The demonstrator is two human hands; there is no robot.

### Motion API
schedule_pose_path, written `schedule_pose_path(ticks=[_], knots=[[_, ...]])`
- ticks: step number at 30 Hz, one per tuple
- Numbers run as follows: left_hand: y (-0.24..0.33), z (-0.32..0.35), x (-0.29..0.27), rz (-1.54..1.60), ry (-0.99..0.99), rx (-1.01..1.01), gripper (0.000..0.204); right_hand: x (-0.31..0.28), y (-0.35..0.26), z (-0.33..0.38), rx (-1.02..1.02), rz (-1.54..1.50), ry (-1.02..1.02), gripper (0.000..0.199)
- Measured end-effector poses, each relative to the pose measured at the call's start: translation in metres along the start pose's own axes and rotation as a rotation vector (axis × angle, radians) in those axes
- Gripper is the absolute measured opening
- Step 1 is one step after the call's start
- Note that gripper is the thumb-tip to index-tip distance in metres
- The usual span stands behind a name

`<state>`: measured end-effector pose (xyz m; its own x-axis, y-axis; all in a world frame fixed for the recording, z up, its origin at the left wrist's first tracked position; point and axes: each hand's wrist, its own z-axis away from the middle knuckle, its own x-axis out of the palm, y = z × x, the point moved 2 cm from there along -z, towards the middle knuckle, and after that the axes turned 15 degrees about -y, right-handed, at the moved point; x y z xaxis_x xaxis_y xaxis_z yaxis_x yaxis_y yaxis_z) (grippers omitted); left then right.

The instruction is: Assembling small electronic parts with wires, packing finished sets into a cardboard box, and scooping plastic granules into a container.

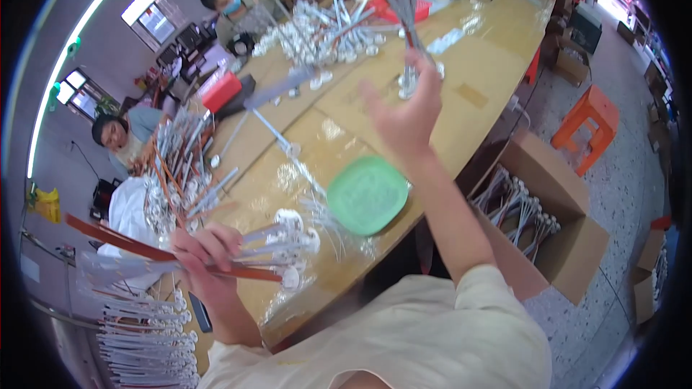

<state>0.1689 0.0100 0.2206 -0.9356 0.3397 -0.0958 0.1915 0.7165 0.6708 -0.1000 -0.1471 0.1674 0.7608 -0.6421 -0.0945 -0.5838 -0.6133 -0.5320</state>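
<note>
Nearby, green plate [367, 194] between left hand [205, 256] fingers clamped on rod bundle [238, 256] and right hand [407, 115], fingers splayed, empty.

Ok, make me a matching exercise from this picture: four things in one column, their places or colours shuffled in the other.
Things:
1. green plate
2. orange stool
3. cardboard box
4. left hand

Descriptions:
A. on the floor, holding white-tipped parts
B. grips a bundle of white-tipped rods
C. lies on the table near its edge
D. stands on the floor beyond the box

Pairs: 1-C, 2-D, 3-A, 4-B
</note>
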Motion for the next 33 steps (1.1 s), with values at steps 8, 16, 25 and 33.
schedule_pose_path(ticks=[8, 16, 25, 33], knots=[[0.011, 0.043, 0.009, 0.078, 0.089, -0.385, 0.020, 0.053, 0.193, -0.082, 0.516, 0.177, -0.425, 0.045], [0.016, -0.053, 0.035, 0.324, -0.149, -0.235, 0.028, -0.057, 0.037, -0.042, 0.370, -0.227, -0.397, 0.038], [-0.048, -0.068, 0.224, 0.650, -0.324, -0.229, 0.027, -0.294, -0.108, 0.135, 0.586, -0.216, 0.124, 0.004], [-0.159, -0.039, 0.309, 0.847, -0.398, -0.604, 0.035, -0.349, -0.132, 0.208, 0.608, -0.129, 0.565, 0.002]])
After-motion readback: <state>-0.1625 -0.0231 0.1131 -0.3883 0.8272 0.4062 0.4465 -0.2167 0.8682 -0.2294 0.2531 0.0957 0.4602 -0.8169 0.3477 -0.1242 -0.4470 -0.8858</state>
